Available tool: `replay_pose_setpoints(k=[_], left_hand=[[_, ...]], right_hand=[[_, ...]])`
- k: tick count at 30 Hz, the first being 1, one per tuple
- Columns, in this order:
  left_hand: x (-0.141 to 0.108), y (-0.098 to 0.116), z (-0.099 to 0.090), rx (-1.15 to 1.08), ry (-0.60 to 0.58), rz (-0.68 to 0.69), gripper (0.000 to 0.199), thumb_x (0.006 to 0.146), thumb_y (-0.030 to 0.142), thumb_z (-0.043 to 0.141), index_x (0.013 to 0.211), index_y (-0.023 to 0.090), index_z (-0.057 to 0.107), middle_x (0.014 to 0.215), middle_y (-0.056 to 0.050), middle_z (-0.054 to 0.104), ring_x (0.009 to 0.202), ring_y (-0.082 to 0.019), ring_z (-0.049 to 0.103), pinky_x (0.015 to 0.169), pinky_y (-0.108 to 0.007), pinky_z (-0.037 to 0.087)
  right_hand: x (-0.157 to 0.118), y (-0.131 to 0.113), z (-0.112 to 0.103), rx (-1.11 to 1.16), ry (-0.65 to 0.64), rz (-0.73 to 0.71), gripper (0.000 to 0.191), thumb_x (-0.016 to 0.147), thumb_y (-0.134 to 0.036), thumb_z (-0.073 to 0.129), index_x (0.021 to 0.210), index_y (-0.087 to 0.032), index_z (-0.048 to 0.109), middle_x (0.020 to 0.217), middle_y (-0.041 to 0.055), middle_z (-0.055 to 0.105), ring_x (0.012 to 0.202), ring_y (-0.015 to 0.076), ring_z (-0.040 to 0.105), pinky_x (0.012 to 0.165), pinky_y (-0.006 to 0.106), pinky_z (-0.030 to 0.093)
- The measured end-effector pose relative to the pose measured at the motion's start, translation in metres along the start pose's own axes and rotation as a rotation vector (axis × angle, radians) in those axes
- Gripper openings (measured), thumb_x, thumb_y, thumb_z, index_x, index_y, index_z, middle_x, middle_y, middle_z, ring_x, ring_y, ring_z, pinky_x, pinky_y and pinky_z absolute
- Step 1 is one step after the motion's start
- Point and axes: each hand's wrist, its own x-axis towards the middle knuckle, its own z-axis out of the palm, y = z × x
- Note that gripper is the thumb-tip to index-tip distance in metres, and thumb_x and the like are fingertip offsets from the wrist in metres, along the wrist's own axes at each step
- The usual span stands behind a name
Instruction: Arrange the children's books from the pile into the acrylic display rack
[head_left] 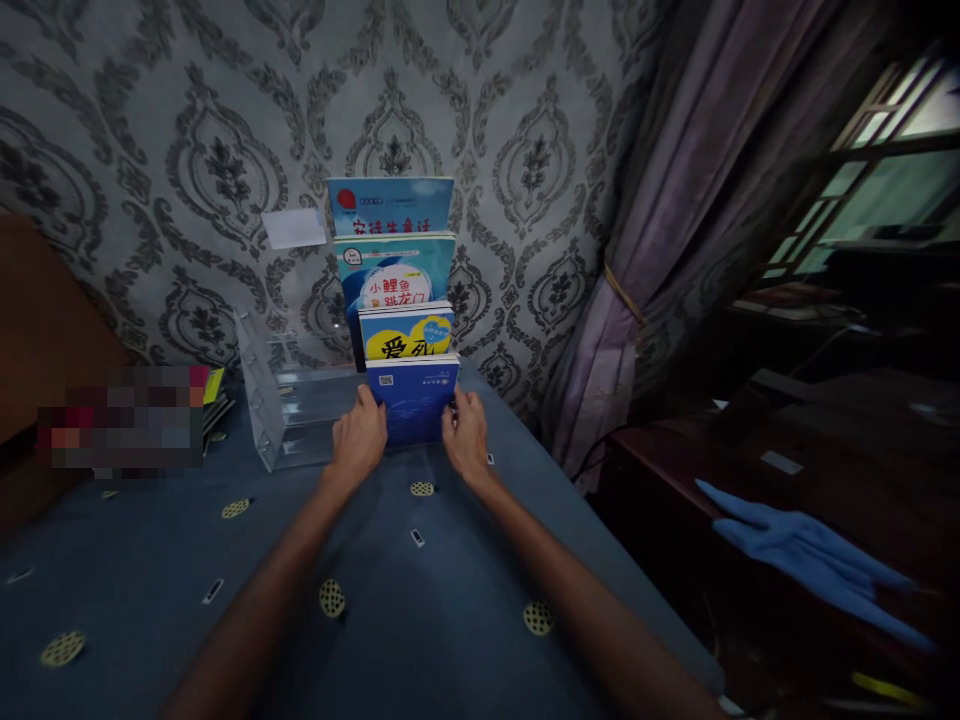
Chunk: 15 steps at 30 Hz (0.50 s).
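My left hand (361,436) grips the left edge of a dark blue book (413,405), and my right hand (466,432) grips its right edge. The book stands upright at the front of a clear, tiered display rack (261,400). In steps behind it rise a blue and yellow book (406,335), a teal book with a white oval (396,275) and, at the top, a light blue book (391,207). These books fill the rack's right side, while its left tiers show bare. My fingertips behind the blue book are partly hidden.
A blue cloth with yellow patches covers the table (285,650). At the left lies a blurred-out pile of books (124,420). A white label (294,228) stands above the rack. To the right are a tied curtain (600,340) and a blue glove (810,560) on a dark surface.
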Motion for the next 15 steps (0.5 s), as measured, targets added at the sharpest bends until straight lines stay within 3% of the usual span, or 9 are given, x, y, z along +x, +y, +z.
replay_pose_setpoints(k=[7, 15], left_hand=[[-0.001, -0.004, -0.002, 0.007, -0.015, 0.001, 0.029, 0.103, 0.031, 0.035, 0.120, 0.012, 0.049, 0.104, -0.018, 0.073, 0.095, -0.031, 0.074, 0.075, -0.035, 0.053], [0.000, -0.007, 0.000, -0.022, -0.002, 0.021, 0.029, 0.104, 0.030, 0.035, 0.122, 0.011, 0.048, 0.106, -0.018, 0.073, 0.094, -0.031, 0.074, 0.075, -0.035, 0.052]], right_hand=[[-0.001, -0.003, -0.004, -0.042, -0.024, -0.014, 0.051, 0.090, -0.018, 0.039, 0.139, -0.016, 0.054, 0.099, 0.0121, 0.057, 0.093, 0.0292, 0.054, 0.088, 0.048, 0.050], [-0.004, -0.015, -0.004, -0.071, 0.052, -0.050, 0.059, 0.095, -0.019, 0.034, 0.154, -0.014, 0.036, 0.110, 0.0171, 0.056, 0.104, 0.0318, 0.054, 0.092, 0.051, 0.049]])
